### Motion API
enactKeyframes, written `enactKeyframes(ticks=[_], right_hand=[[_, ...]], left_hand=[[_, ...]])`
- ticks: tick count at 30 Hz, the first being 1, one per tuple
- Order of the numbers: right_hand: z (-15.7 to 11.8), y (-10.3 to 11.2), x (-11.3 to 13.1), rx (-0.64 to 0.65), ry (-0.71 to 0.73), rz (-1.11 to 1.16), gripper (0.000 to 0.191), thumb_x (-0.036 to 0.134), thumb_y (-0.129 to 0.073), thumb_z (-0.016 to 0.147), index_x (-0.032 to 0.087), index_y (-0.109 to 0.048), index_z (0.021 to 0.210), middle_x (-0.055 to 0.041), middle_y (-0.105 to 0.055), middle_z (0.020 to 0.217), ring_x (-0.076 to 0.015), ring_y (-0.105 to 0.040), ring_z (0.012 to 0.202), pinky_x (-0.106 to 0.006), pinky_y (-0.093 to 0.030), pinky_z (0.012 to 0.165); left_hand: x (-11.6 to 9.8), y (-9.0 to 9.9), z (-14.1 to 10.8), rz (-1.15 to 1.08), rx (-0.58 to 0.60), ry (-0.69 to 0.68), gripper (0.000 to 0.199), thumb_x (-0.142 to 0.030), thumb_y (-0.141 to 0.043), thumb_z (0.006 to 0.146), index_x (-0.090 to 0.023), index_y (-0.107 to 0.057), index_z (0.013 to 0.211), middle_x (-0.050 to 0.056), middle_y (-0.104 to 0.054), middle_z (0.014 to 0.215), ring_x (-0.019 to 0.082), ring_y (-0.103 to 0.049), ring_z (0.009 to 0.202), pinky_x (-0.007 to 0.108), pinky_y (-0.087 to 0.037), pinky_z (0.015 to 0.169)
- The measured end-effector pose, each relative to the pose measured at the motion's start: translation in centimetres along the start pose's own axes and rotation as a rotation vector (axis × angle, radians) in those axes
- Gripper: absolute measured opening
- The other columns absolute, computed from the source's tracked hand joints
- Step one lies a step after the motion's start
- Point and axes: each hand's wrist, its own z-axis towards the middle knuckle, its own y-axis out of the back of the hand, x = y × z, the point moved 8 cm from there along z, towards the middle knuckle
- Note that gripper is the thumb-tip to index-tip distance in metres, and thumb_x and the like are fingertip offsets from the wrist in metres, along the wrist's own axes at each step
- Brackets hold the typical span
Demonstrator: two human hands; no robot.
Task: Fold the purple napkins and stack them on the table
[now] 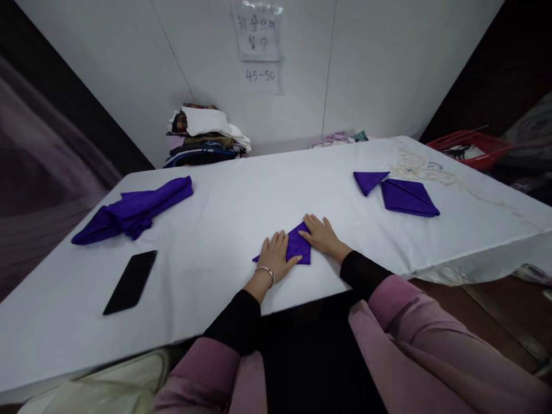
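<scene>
A folded purple cloth napkin lies on the white tablecloth right in front of me, with a pointed end to the left. My left hand rests flat over its left part, fingers stretched out, a silver bracelet at the wrist. At the napkin's upper right edge, my right hand presses down with its fingers spread and the thumb on the fabric. Both hands are open and partly cover the napkin.
A crumpled pile of purple cloth lies at the left, above a black phone-like slab. To the right are folded purple pieces, a triangle and a larger one. Stacked clothes and a red basket stand beyond the table.
</scene>
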Motion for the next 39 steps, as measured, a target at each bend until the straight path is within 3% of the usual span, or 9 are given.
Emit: enactKeyframes(ticks=[6,9,12,14,25,29,32,35,39], right_hand=[[-0.3,2.3,-0.8,-0.003,-0.116,0.061,0.067,0.055,-0.016,0.092,0.011,-0.022,0.143,-0.0146,-0.019,0.149,-0.0256,-0.013,0.138,-0.052,-0.012,0.107],[-2.6,3.5,3.3,-0.136,0.045,0.02,0.071,0.059,-0.022,0.09,0.012,-0.022,0.143,-0.0137,-0.018,0.15,-0.0247,-0.008,0.138,-0.049,-0.006,0.109],[-4.5,2.1,7.3,-0.103,0.239,0.007,0.074,0.063,-0.026,0.087,0.012,-0.026,0.142,-0.0144,-0.023,0.148,-0.026,-0.011,0.138,-0.048,-0.008,0.109],[-4.7,0.9,7.8,-0.051,0.247,0.011,0.077,0.065,-0.026,0.086,0.011,-0.028,0.141,-0.0159,-0.026,0.146,-0.0279,-0.014,0.137,-0.049,-0.01,0.109],[-3.2,-0.5,4.7,0.046,0.133,0.132,0.074,0.066,-0.025,0.086,0.017,-0.028,0.141,-0.0111,-0.023,0.148,-0.0264,-0.014,0.137,-0.051,-0.006,0.109],[-2.7,1.2,2.0,-0.099,0.053,0.418,0.06,0.056,-0.03,0.089,0.019,-0.039,0.136,-0.0099,-0.037,0.142,-0.0228,-0.032,0.131,-0.043,-0.024,0.106],[-2.1,2.4,-2.3,-0.288,-0.175,0.605,0.047,0.047,-0.04,0.088,0.016,-0.055,0.12,-0.0111,-0.058,0.122,-0.0208,-0.055,0.109,-0.034,-0.043,0.091],[-0.8,1.4,-3.9,-0.158,-0.305,0.715,0.036,0.043,-0.045,0.086,0.014,-0.063,0.097,-0.0097,-0.069,0.092,-0.016,-0.064,0.069,-0.026,-0.049,0.062],[1.2,0.8,-2.5,-0.005,-0.317,0.752,0.037,0.048,-0.052,0.081,0.013,-0.06,0.07,-0.0046,-0.064,0.059,-0.0106,-0.054,0.04,-0.021,-0.04,0.041]], left_hand=[[-0.1,0.0,0.1,0.018,0.0,0.007,0.075,-0.063,-0.027,0.083,-0.014,-0.026,0.141,0.013,-0.024,0.149,0.028,-0.018,0.137,0.049,-0.016,0.109],[0.0,0.0,0.1,0.021,0.008,0.009,0.072,-0.057,-0.031,0.084,-0.014,-0.025,0.141,0.013,-0.023,0.149,0.028,-0.017,0.137,0.049,-0.015,0.11],[0.1,-0.3,0.1,0.042,0.04,0.004,0.068,-0.044,-0.038,0.083,-0.015,-0.021,0.142,0.012,-0.021,0.15,0.027,-0.014,0.138,0.048,-0.013,0.11],[0.1,-0.4,0.1,0.048,0.052,0.004,0.067,-0.037,-0.039,0.082,-0.015,-0.021,0.142,0.011,-0.021,0.15,0.027,-0.015,0.138,0.048,-0.014,0.11],[0.0,-0.1,0.1,0.022,0.006,0.008,0.071,-0.055,-0.033,0.083,-0.013,-0.027,0.14,0.013,-0.024,0.148,0.028,-0.019,0.137,0.05,-0.016,0.109],[0.1,-0.1,0.2,0.018,-0.01,0.006,0.073,-0.06,-0.028,0.084,-0.014,-0.026,0.14,0.013,-0.025,0.148,0.028,-0.019,0.137,0.049,-0.016,0.109],[0.1,-0.1,0.2,0.024,0.003,0.011,0.074,-0.061,-0.026,0.084,-0.014,-0.026,0.141,0.012,-0.024,0.149,0.028,-0.017,0.137,0.05,-0.015,0.11],[0.1,-0.1,0.1,0.043,0.022,0.019,0.075,-0.062,-0.024,0.084,-0.014,-0.025,0.141,0.011,-0.023,0.149,0.028,-0.017,0.137,0.05,-0.015,0.11],[0.1,0.0,0.0,0.073,0.016,0.007,0.071,-0.062,-0.023,0.084,-0.02,-0.025,0.142,0.01,-0.023,0.15,0.028,-0.018,0.137,0.051,-0.016,0.108]])
